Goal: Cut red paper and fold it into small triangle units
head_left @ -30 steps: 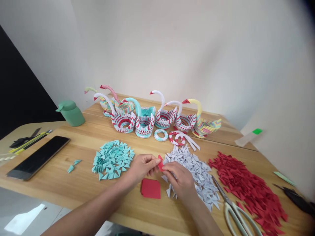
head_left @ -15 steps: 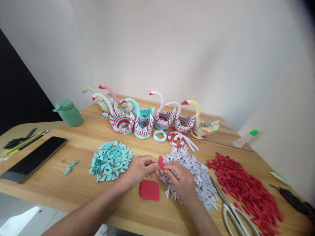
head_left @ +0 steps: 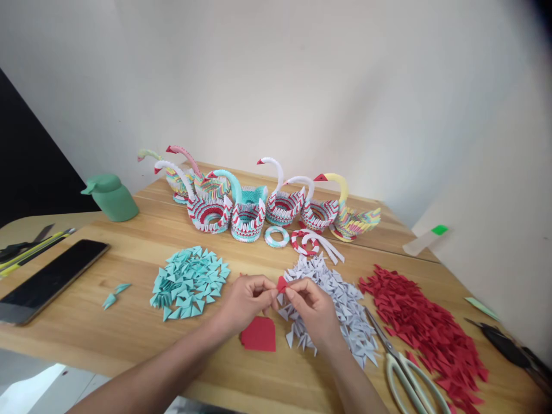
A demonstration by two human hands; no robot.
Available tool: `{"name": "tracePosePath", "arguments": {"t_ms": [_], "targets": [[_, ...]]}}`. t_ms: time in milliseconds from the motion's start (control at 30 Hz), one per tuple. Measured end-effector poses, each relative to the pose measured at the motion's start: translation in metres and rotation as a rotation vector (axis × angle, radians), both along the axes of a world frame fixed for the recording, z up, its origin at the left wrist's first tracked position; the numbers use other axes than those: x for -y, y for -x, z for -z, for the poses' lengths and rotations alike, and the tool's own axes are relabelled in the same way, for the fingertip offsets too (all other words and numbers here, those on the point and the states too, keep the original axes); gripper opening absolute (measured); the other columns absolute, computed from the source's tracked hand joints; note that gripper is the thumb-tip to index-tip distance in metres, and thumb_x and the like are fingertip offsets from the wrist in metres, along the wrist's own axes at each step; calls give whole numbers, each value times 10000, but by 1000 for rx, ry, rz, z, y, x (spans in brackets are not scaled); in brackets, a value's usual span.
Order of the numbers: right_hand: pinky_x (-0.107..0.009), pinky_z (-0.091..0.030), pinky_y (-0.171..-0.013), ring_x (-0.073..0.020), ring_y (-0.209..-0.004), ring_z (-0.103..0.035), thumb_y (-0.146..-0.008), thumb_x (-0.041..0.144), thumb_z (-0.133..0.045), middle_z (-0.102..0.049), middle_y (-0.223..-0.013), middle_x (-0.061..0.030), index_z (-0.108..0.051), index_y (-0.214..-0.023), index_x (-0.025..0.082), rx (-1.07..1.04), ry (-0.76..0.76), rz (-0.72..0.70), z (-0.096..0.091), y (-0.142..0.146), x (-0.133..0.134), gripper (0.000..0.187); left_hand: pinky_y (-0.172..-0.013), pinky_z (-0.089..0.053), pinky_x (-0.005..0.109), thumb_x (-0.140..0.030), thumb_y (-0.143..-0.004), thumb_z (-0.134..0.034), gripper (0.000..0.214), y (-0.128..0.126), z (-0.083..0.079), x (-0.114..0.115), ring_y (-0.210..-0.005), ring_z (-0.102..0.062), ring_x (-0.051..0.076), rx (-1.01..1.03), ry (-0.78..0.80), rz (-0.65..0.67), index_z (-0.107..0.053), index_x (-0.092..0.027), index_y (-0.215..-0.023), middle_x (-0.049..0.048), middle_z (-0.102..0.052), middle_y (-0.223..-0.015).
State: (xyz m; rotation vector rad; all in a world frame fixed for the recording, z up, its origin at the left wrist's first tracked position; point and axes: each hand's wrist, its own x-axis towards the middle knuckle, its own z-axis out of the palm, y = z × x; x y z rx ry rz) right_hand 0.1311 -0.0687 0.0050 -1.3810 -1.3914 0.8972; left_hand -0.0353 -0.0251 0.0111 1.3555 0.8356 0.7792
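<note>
Wooden table [head_left: 129, 339], plain pale wall behind. We hold a small red paper piece [head_left: 282, 283] just above the tabletop, approx. mid-table near the front edge. It's pinched from both sides: left hand [head_left: 248, 302] w/ thumb and fingertips closed on its left edge, right hand [head_left: 313, 307] w/ thumb and forefinger closed on its right edge, other fingers curled in.

Directly below the hands lies a stack of red paper squares [head_left: 259, 334], flat on the wood. Our right hand hovers over the white triangle pile [head_left: 345, 310]. The teal triangle pile [head_left: 190, 280] is to the left and the red triangle pile [head_left: 425, 328] to the right. Scissors [head_left: 409, 374] lie between the white and red piles, near the front edge.

Further back: a row of paper swans [head_left: 259, 201], w/ two paper rings [head_left: 276, 236] in front of it. Far left: phone [head_left: 47, 282], face up, and a green dispenser [head_left: 110, 198].
</note>
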Motion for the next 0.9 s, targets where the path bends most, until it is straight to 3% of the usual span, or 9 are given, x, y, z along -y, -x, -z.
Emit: {"name": "tracePosePath", "arguments": {"t_ms": [367,533,733,900], "targets": [[-245,-401,-585,-132,-606,-509,-786,350,-619,-581,-644,12,-565,-705,183,-155,34,54,1,6,-3,193,-456,-336,183,-395,-683,-628,275,-4,0,4,-432,-467,62,94,130,-47,-577,-133,-620,5,-604,-554],[-256,-411,-592,-140,-604,-535,-786,344,-627,-598,-640,10,-551,-730,189,-191,30,104,5,12,-2,182,-430,-333,185,-436,-649,-683,330,-9,2,4,-435,-474,70,170,167,-19,-577,-141,-753,-10,-611,-585],[-261,-423,-603,-152,-644,-583,-796,343,-632,-620,-689,22,-516,-986,222,-336,65,3,5,14,-4,253,-455,-340,185,-482,-622,-710,382,-7,4,0,-457,-446,58,162,170,-41,-551,-140,-685,-19,-575,-586],[-264,-437,-651,-145,-691,-582,-762,344,-668,-618,-739,13,-556,-1038,209,-356,145,-108,-1,9,-4,327,-443,-330,184,-519,-637,-680,404,-3,8,-5,-434,-414,59,123,173,-7,-524,-153,-703,-52,-506,-518]]}}
